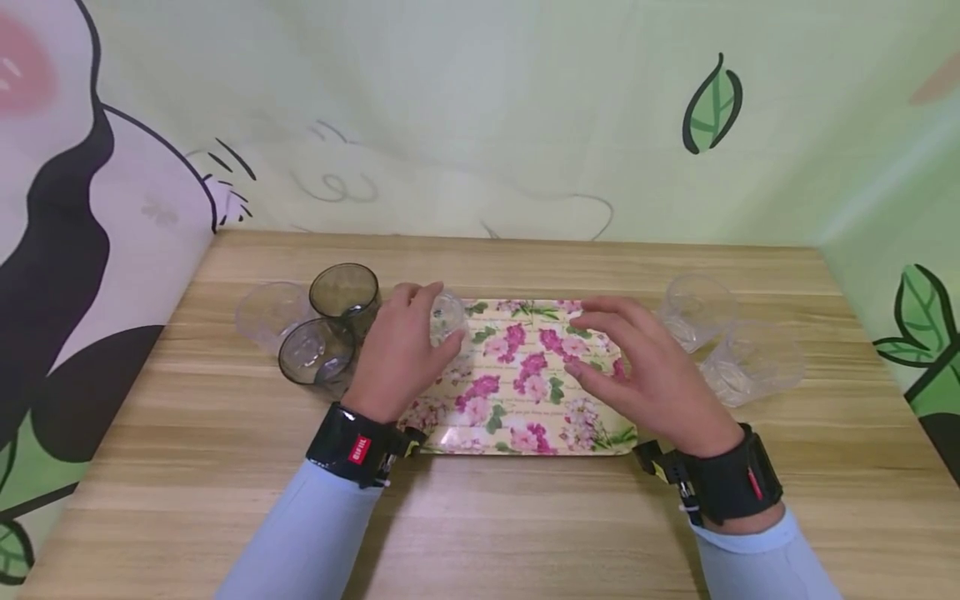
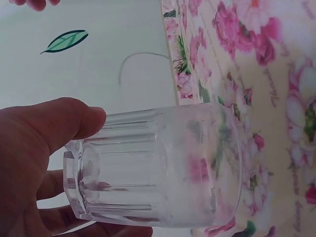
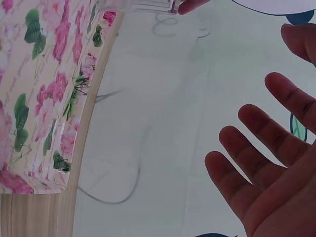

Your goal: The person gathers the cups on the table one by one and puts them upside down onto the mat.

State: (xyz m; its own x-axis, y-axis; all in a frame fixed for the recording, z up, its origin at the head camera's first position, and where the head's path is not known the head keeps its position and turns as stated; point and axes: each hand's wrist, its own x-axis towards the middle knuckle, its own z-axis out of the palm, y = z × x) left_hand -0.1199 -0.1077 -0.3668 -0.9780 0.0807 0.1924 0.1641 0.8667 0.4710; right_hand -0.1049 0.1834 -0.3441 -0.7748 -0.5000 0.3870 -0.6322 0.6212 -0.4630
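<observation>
My left hand [image 1: 401, 346] grips a clear glass [image 2: 163, 168] by its thick base, with the thumb on one side and the fingers on the other. The glass is upside down, its rim toward the flowered tray [image 1: 517, 392], over the tray's left end. Whether the rim touches the tray I cannot tell. My right hand [image 1: 645, 367] is over the tray's right part, fingers spread and holding nothing; in the right wrist view its fingers [image 3: 252, 163] are apart from the tray.
Left of the tray stand two dark tinted glasses [image 1: 303, 379] [image 1: 345, 279] and a clear glass [image 1: 264, 321]. Two more clear glasses [image 1: 697, 308] [image 1: 757, 358] are on the right. A printed cloth wall [image 1: 465, 117] rises behind the wooden table [image 1: 525, 533].
</observation>
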